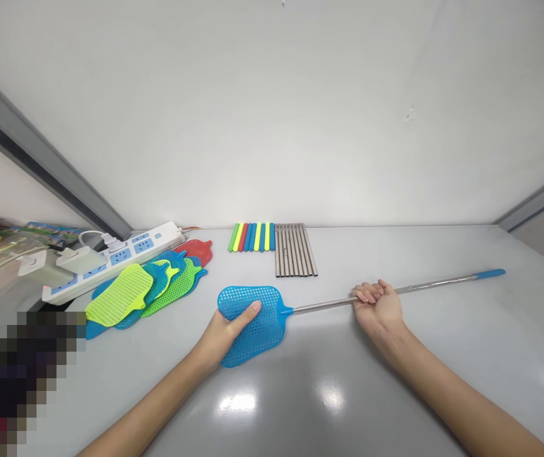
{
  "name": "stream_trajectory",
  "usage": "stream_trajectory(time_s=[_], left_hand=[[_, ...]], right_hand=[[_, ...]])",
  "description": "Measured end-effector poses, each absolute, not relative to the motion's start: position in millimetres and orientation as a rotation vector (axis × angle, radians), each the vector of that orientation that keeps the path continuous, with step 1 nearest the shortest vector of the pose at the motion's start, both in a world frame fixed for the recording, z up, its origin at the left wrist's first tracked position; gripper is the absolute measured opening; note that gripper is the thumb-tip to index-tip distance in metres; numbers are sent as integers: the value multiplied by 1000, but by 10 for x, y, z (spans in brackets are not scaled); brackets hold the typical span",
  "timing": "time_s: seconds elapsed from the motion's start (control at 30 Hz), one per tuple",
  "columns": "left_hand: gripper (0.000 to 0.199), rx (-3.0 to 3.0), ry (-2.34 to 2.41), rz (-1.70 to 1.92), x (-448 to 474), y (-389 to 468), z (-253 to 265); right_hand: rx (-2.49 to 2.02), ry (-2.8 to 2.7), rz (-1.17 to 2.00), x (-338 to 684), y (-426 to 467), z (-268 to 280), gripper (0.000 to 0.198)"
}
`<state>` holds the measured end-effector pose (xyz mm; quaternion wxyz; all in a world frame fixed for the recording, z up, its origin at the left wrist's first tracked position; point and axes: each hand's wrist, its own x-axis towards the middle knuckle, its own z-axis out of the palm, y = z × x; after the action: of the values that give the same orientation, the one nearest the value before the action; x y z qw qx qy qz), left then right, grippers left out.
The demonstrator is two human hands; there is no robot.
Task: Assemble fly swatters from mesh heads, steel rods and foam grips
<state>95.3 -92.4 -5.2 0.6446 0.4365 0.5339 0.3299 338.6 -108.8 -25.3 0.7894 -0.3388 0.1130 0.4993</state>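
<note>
Gripping the blue swatter's mesh head [258, 343] with the left fingers [239, 322], thumb on top; curled around its rod [322, 305] with the right fingers [365, 294]. Probably best to hold both in line, sparing the thin metal any bend. Stretching between and beyond both grips, towards the surface's [433, 254] right edge, to a blue handle [489, 274].

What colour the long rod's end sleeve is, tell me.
Blue: the sleeve at the rod's right end, seen in the head view.
</note>
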Motion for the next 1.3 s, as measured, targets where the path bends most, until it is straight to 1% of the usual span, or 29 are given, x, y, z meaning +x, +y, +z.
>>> stream_trajectory(time_s=[0.17,0.4,0.6,0.8,1.3], left_hand=[[37,1001,1221,739,965,-946,-42],[39,984,1223,738,988,-960,-22],[32,1002,1216,733,969,-973,-32],[29,971,1169,717,968,-1002,-51],[31,1011,1153,717,968,-1011,-97]], right_hand=[[-743,199,1079,3390,-1092,-260,29],[-715,249,1077,3381,-1092,-251,29],[-672,298,1072,3361,-1107,-212,29],[-699,262,1069,3340,-1130,-196,29],[-695,295,1071,3309,-1136,-170,29]])
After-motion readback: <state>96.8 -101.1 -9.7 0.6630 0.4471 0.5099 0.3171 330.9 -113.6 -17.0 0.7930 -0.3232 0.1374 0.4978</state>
